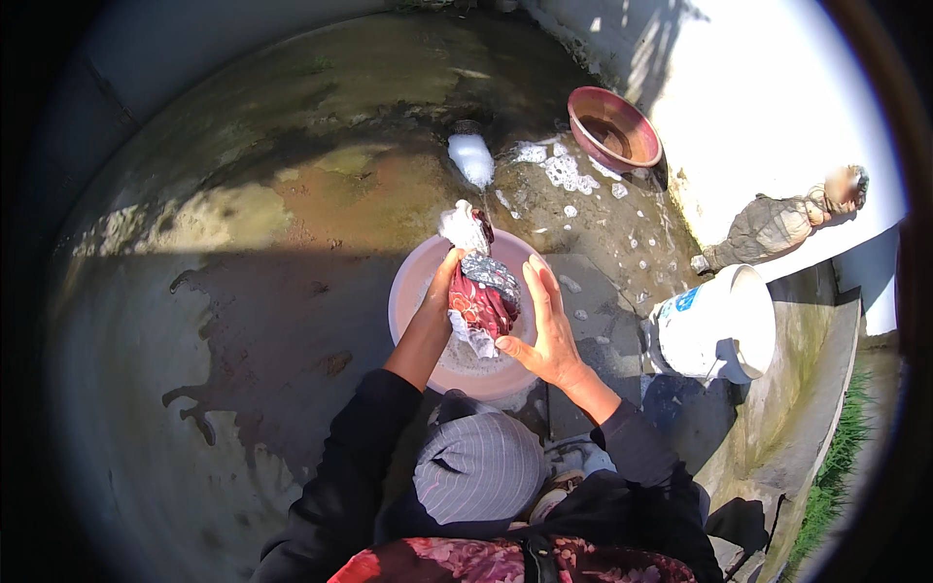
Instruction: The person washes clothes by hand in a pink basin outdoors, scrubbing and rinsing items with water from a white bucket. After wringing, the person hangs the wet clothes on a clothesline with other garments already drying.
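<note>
A bundle of wet cloth, dark red with a flower print, grey patterned and white parts, is held above a pink plastic basin. My left hand grips its left side, the fingers partly hidden behind the cloth. On the right, my right hand has its fingers spread, the thumb close to the cloth's lower right edge; whether it touches is unclear. A white, foamy end of cloth sticks up over the basin's far rim. Sudsy water shows in the basin.
A reddish basin with some water stands by the white wall at upper right. The white plastic bucket is at right. Foam lies by a drain ahead. A soiled bundle rests along the right wall. The concrete floor is partly wet.
</note>
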The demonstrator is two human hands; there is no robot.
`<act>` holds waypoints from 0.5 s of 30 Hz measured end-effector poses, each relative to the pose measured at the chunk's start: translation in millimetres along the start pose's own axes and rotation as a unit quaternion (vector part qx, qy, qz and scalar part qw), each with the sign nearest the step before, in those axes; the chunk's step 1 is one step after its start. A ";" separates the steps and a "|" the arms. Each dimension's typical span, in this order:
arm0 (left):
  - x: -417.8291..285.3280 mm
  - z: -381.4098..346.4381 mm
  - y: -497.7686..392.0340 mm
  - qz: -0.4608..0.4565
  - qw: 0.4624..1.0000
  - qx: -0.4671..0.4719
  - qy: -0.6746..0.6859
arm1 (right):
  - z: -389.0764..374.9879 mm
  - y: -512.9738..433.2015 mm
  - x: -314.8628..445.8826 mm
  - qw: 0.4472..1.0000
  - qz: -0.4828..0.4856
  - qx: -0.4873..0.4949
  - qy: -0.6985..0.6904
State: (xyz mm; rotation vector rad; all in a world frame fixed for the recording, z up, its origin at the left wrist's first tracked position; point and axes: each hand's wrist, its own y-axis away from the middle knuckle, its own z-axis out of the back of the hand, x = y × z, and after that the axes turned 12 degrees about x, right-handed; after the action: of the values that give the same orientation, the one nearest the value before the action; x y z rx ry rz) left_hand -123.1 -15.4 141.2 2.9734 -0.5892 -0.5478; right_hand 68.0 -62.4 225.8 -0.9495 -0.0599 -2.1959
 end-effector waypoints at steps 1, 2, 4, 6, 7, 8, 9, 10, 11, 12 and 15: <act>-1.8 -3.4 2.6 -0.001 1.000 -0.016 0.013 | -4.5 1.4 3.0 0.998 0.058 -0.005 0.034; 0.0 -8.2 3.7 -0.005 1.000 -0.017 0.023 | -6.3 -0.2 5.2 0.992 0.083 0.002 0.091; 11.9 -21.9 2.4 -0.008 0.998 -0.027 0.064 | -11.9 -10.7 7.3 0.983 0.099 -0.008 0.153; 18.9 -40.9 8.3 -0.005 0.995 -0.017 0.096 | -12.9 -24.5 6.7 0.990 0.073 -0.067 0.096; 21.5 -54.0 11.9 -0.049 0.996 -0.034 0.063 | -15.8 -29.7 8.0 0.993 0.056 -0.092 0.051; 24.5 -52.0 6.8 -0.091 0.991 -0.090 0.026 | -15.3 -33.6 10.5 0.992 0.030 -0.121 -0.009; 27.6 -46.2 3.3 -0.135 0.979 -0.149 -0.012 | -17.1 -37.1 13.0 0.986 -0.001 -0.149 -0.079; 25.0 -67.0 8.0 -0.181 0.971 -0.154 -0.026 | -17.7 -39.7 15.9 0.973 -0.041 -0.177 -0.144; 22.1 -73.0 5.9 -0.195 0.964 -0.175 -0.039 | -18.8 -41.7 22.5 0.941 -0.092 -0.213 -0.245; 21.2 -85.1 6.2 -0.238 0.957 -0.148 -0.074 | -17.3 -43.6 20.6 0.919 -0.104 -0.249 -0.288; 22.8 -112.1 10.4 -0.331 0.915 -0.116 -0.198 | -18.0 -45.6 8.8 0.773 -0.190 -0.286 -0.533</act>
State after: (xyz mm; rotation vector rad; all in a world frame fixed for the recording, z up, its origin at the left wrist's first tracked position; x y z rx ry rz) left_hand -67.4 -34.6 239.8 2.7750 0.4853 -1.1795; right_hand 23.6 -40.0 229.0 -2.6381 -0.1230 -1.6934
